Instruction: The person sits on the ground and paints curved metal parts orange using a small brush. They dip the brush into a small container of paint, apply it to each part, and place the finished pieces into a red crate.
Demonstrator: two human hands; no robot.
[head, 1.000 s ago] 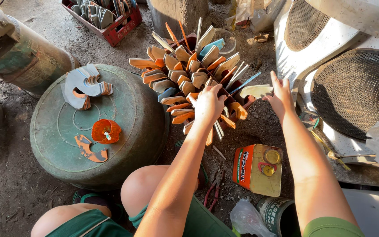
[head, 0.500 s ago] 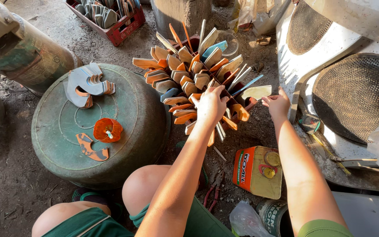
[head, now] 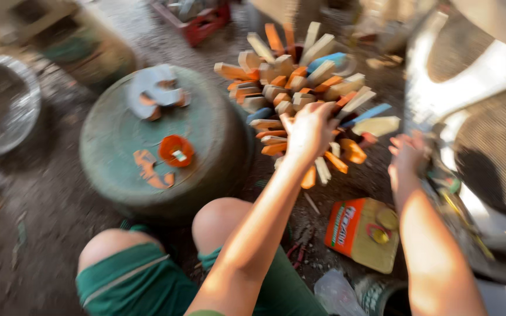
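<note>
A spiky cluster of flat strips [head: 300,88] in tan, orange and blue stands on the dirt ground in front of me. My left hand [head: 308,131] rests on its near side, fingers closed on some of the strips. Just right of the cluster, my right hand [head: 408,155] hovers near a pale yellow strip [head: 377,124]. Its fingers are loosely apart and nothing shows in them. The whole view is blurred by motion.
A round green drum top [head: 118,140] at left carries an orange ring piece [head: 175,151], grey and orange scraps [head: 153,93] and orange offcuts [head: 147,167]. An orange and yellow flat tin [head: 361,231] lies by my right arm. Metal bowl [head: 1,105] far left, red crate [head: 200,20] behind, wire grilles [head: 493,146] right.
My right hand has drawn back from the cluster, down and to the right. My left hand stays on the strips. The view has shifted and blurred.
</note>
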